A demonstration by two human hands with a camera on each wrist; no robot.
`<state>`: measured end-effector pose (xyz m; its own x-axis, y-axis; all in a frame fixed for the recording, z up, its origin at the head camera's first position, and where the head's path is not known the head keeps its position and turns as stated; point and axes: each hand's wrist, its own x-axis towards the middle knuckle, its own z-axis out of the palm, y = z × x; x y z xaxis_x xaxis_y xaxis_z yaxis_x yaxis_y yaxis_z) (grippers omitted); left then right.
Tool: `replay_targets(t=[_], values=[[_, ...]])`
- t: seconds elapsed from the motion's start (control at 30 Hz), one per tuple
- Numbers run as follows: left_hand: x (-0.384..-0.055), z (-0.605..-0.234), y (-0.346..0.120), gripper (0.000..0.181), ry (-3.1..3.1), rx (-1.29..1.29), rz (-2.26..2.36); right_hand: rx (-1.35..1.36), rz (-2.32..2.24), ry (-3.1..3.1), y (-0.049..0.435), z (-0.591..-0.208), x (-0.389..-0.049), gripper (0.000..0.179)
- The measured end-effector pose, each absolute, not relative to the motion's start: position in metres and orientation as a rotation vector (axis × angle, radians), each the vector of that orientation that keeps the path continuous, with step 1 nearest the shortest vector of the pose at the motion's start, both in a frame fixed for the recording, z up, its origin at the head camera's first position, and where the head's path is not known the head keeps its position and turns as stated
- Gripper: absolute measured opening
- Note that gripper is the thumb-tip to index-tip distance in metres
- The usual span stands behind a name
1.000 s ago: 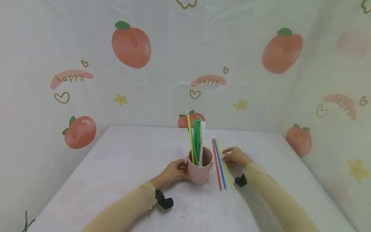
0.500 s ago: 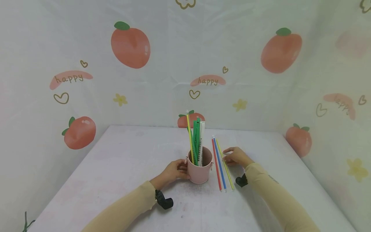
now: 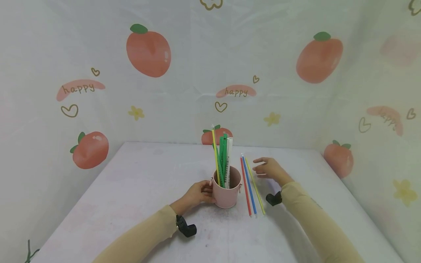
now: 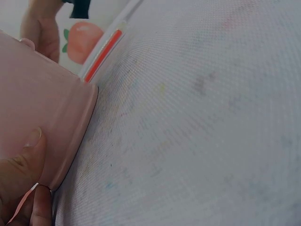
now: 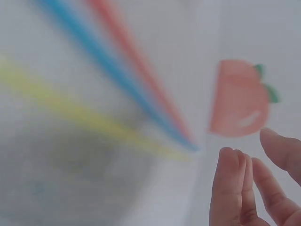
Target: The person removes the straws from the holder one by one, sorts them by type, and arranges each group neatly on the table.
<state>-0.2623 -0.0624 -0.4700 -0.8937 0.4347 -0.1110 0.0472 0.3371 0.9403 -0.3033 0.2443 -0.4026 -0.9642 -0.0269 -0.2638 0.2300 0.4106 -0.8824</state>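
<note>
A pink bucket-shaped holder [image 3: 225,197] stands upright on the table, with small side handles. In it lean a thin yellow stick [image 3: 215,157], several green strips [image 3: 223,153] and a white strip [image 3: 229,160] with dark lettering. My left hand [image 3: 196,194] grips the holder's left side; in the left wrist view its thumb [image 4: 28,160] lies against the pink wall. To the holder's right lie a red stick [image 3: 245,186], a blue stick [image 3: 250,186] and a yellow stick [image 3: 255,187] with clear ends. Beyond them my right hand [image 3: 270,170] hovers with loosely extended fingers, holding nothing.
A pale, faintly stained cloth covers the table [image 3: 158,168]. White fabric walls [image 3: 184,62] printed with red fruit enclose the back and sides. Both wrists wear black cameras, the left camera [image 3: 186,227] near the table surface.
My right hand has lifted off from beside the yellow stick and moved slightly away toward the back. The left hand, the holder and the three lying sticks stay in place.
</note>
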Motion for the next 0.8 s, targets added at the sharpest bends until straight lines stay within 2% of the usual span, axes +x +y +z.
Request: replay_targets(t=[0.4,0.8], values=[[-0.263,-0.469,-0.063,0.058,2.243,0.439,1.589,-0.261,-1.915,2.434,0.216,-0.353,-0.289,0.046],[-0.264,-0.471,-0.062,0.057,2.255,0.451,1.582,-0.388,-2.03,2.472,0.18,-0.346,-0.272,0.04]])
